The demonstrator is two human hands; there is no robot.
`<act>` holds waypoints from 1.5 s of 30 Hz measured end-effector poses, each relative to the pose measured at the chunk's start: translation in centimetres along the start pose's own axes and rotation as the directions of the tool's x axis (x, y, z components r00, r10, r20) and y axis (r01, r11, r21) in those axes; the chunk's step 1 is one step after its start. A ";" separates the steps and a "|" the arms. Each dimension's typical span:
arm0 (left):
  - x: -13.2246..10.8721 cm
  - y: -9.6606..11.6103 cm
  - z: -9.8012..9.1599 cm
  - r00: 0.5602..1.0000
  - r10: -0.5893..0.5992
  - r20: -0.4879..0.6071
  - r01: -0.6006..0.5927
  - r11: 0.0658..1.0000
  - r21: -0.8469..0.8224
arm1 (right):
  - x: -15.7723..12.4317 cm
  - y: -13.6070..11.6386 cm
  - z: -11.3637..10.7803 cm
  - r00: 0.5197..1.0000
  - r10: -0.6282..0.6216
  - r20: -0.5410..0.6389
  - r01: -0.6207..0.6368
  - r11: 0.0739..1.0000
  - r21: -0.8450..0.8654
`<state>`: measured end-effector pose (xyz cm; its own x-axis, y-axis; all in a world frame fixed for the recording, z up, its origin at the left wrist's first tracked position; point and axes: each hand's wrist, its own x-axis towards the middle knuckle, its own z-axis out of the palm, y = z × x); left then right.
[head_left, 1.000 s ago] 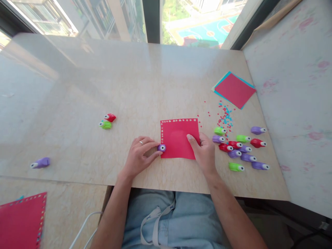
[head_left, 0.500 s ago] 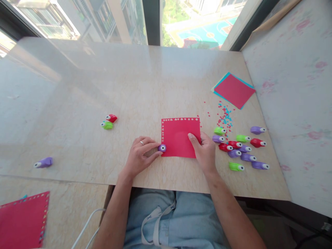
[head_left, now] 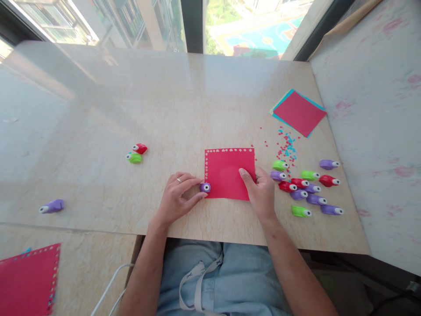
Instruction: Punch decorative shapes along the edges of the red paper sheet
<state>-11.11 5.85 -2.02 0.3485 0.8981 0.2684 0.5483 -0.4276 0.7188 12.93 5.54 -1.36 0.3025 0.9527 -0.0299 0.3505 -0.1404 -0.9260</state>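
A red paper sheet (head_left: 226,175) lies in front of me, with small punched shapes along its top edge and down the upper part of its left edge. My left hand (head_left: 179,195), a ring on one finger, grips a small purple punch (head_left: 205,188) between fingertips and thumb. The punch sits on the sheet's left edge, near the lower corner, its round white end facing up. My right hand (head_left: 261,191) pinches the sheet's right edge, thumb on top and fingers partly hidden beneath.
Several purple, green and red punches (head_left: 299,194) stand at the right, below scattered paper bits (head_left: 288,149) and stacked coloured sheets (head_left: 300,113). Red and green punches (head_left: 134,157) and a purple one (head_left: 51,206) lie left. Another punched red sheet (head_left: 28,281) is lower left.
The view has shifted slightly. Both hands, the purple punch and the red sheet keep nearly the same positions relative to one another.
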 end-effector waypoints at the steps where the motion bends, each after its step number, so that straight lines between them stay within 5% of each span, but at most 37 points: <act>1: 0.0 0.1 0.0 0.999 -0.021 -0.026 0.020 0.999 -0.027 | 0.0 0.1 0.0 1.000 0.000 0.005 0.000 1.000 0.005; 6: -0.5 0.4 -0.2 0.922 -0.255 -0.290 0.196 0.956 -0.217 | 0.0 0.5 0.0 1.000 -0.002 0.024 0.002 1.000 0.017; 9: -0.6 0.8 -0.5 0.847 -0.444 -0.292 0.377 0.889 -0.258 | 0.0 0.8 0.0 0.999 -0.031 0.022 0.031 0.999 -0.026; 14: 0.2 1.6 -1.6 0.786 -0.618 0.015 0.604 0.763 -0.228 | 0.1 1.1 0.1 0.996 -0.088 0.021 0.089 0.995 -0.050; 18: 1.3 1.7 -2.3 0.678 -0.661 0.322 0.731 0.650 -0.208 | 0.2 1.3 0.2 0.992 -0.124 0.003 0.123 0.988 -0.094; 24: 2.6 1.7 -1.9 0.574 -0.652 0.495 0.774 0.630 -0.066 | 0.1 1.5 0.3 0.991 -0.134 0.000 0.133 0.986 -0.104; 39: 3.3 2.1 -1.1 0.542 -0.681 0.493 0.797 0.602 -0.044 | 0.3 1.4 0.3 0.986 -0.165 -0.007 0.163 0.977 -0.137; 45: 3.4 2.3 -0.9 0.567 -0.680 0.465 0.801 0.587 -0.119 | 0.2 1.3 0.3 0.987 -0.157 -0.013 0.153 0.975 -0.158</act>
<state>-9.34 8.05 1.10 0.1786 0.7521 -0.6344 0.5106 0.4803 0.7132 13.14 5.62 -2.73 0.2553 0.9593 0.1209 0.5284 -0.0337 -0.8483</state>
